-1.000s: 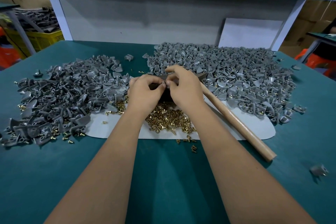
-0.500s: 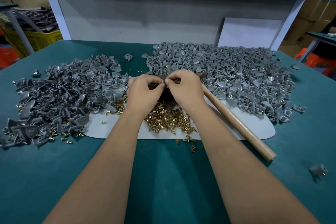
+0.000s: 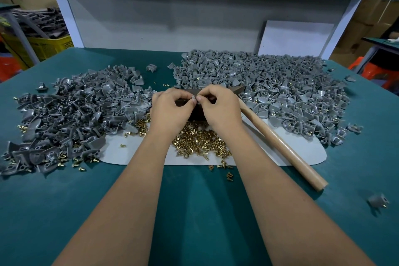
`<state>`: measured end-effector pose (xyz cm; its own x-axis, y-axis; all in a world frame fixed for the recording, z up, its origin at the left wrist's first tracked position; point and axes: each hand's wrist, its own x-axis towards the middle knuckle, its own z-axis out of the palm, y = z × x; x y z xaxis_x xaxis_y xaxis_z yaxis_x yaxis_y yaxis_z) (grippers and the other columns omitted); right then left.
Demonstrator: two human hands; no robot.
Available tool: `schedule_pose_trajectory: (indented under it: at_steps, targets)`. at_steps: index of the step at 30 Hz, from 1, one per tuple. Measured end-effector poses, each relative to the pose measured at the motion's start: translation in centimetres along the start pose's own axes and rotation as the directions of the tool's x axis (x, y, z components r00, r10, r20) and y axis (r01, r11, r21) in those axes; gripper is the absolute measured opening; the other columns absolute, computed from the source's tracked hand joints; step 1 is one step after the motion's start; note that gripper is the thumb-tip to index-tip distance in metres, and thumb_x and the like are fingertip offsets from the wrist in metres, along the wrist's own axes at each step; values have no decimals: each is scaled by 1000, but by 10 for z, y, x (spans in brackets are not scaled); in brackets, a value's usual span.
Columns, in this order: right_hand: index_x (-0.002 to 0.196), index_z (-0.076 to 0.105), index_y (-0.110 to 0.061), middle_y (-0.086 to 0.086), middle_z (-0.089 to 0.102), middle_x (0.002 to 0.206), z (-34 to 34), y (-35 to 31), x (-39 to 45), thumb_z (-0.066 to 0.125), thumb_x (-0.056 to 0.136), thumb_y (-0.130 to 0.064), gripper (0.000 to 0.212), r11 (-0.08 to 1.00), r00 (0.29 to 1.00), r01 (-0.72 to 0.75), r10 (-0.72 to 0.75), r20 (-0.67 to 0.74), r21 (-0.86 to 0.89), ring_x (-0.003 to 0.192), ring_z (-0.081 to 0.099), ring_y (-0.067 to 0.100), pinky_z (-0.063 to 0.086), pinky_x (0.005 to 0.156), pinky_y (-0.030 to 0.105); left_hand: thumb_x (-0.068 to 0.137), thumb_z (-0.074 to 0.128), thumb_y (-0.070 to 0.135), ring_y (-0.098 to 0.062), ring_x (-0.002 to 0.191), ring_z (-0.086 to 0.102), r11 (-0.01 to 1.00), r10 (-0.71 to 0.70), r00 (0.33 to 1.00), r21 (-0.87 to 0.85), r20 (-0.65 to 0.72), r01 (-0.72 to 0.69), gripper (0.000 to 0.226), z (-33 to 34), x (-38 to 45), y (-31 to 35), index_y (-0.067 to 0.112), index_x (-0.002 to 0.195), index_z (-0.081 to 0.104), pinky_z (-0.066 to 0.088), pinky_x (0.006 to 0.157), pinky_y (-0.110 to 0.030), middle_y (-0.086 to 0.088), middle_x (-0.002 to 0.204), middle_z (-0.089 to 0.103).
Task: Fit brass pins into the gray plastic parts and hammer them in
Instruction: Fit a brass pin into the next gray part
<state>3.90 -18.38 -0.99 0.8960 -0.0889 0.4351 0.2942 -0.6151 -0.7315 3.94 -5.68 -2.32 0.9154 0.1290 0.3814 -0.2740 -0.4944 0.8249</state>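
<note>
Gray part (image 3: 193,98) — one, pinched by both hands.

Even overhead light, soft shadows, edges warped.

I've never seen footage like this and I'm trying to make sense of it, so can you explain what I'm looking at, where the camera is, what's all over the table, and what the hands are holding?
There is no machine here: a person works with two bare hands. The one picture comes from a camera worn on the person's head, looking forward and down, so both forearms reach in from the bottom.

On the green table lie two heaps of gray plastic parts, one on the left and a bigger one on the right. Between them, on a pale mat, is a small heap of brass pins. A hammer with a wooden handle lies on the right, untouched.

The left hand and right hand meet over a dark block and pinch one small gray part between their fingertips. Whether a pin is already in it is too small to tell.
</note>
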Motion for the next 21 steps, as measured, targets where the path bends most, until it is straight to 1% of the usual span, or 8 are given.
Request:
schedule_pose_trajectory:
  at_steps: [6, 9, 12, 14, 16, 17, 19, 21]
  targets:
    - [75, 65, -23, -6, 64, 85, 2, -2, 2, 64, 88, -15, 15, 1000, 1000, -22, 22, 1, -21, 87, 56, 16, 46, 74, 33, 87, 70, 28, -27, 116, 53, 1000, -5, 1000, -16, 1, 5, 6, 0, -1, 0, 27, 91, 75, 46, 97, -47, 11, 100, 66]
    - [76, 66, -23, -5, 64, 86, 1, -3, 2, 64, 88, -16, 14, 999, 999, -30, 30, 12, -22, 83, 56, 14, 45, 72, 31, 87, 70, 28, -28, 116, 53, 999, -7, 1000, -32, 5, 7, 6, -1, 0, -1, 27, 91, 75, 48, 95, -49, 10, 101, 67]
    - [80, 67, -21, -4, 65, 88, -2, -2, 1, 62, 89, -16, 12, 1000, 999, -3, 3, 35, -21, 87, 56, 14, 43, 74, 30, 87, 70, 27, -29, 116, 53, 999, -3, 1000, -45, 10, 3, 4, 0, 0, -3, 29, 88, 73, 48, 96, -49, 9, 101, 67]
    - [86, 70, -18, -6, 65, 89, -5, 0, 0, 58, 91, -14, 13, 1000, 999, 2, -2, 45, 10, 88, 56, 12, 42, 73, 27, 87, 70, 26, -29, 117, 53, 998, 3, 1000, -56, 16, -2, 5, 0, 1, -3, 30, 88, 73, 47, 98, -49, 7, 101, 67]
    - [93, 70, -18, -9, 64, 91, -8, -1, -1, 52, 94, -11, 20, 995, 998, -39, 35, 46, 93, 89, 56, 8, 41, 71, 19, 88, 71, 25, -29, 118, 53, 998, -5, 1000, -60, 17, 6, 5, 0, 2, -3, 29, 89, 73, 45, 100, -48, 6, 103, 67]
    - [96, 70, -18, -9, 65, 94, -9, -1, -2, 50, 95, -9, 23, 987, 997, -68, 61, 48, 144, 92, 57, 8, 42, 74, 17, 88, 71, 25, -29, 118, 52, 998, -10, 1000, -56, 16, 11, 5, 0, 2, -3, 28, 90, 74, 45, 101, -48, 6, 103, 67]
    - [99, 70, -18, -8, 65, 98, -9, -3, -2, 47, 96, -9, 25, 979, 995, -94, 85, 57, 183, 96, 58, 9, 44, 80, 22, 87, 71, 25, -29, 118, 52, 998, -11, 1000, -55, 14, 12, 5, 0, 2, -3, 27, 91, 74, 44, 102, -47, 6, 104, 67]
    - [95, 70, -20, -11, 64, 92, -9, -5, -1, 50, 94, -13, 21, 988, 995, -85, 76, 70, 133, 87, 56, 5, 42, 72, 21, 87, 71, 23, -29, 118, 52, 998, -2, 1000, -57, 14, 3, 6, 0, 2, -3, 27, 90, 74, 44, 102, -47, 7, 103, 67]
